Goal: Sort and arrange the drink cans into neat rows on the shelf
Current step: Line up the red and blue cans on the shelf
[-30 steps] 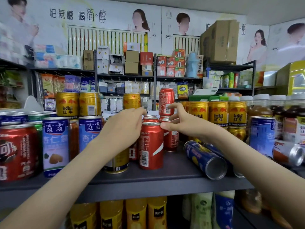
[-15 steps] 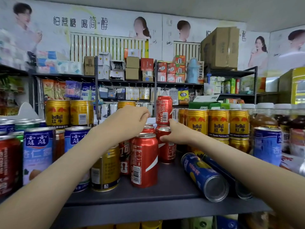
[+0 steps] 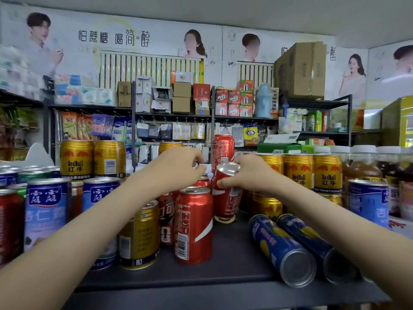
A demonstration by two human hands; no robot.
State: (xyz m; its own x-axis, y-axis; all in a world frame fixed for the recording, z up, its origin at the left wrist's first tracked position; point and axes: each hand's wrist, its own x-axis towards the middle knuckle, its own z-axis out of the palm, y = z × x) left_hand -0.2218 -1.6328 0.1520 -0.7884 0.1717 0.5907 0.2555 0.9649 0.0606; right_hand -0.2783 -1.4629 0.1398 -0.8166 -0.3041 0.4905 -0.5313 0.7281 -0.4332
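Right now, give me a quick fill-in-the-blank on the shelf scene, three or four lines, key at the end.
1. The right hand holds a tilted can whose colour is ____.
2. The two blue cans at the shelf's front right are lying on their ____.
3. The gold cans behind the right hand carry the brand name ____.
4. The left hand reaches over the upright red can, which stands just right of a ____ can.

Missing words: red; sides; RedBull; gold
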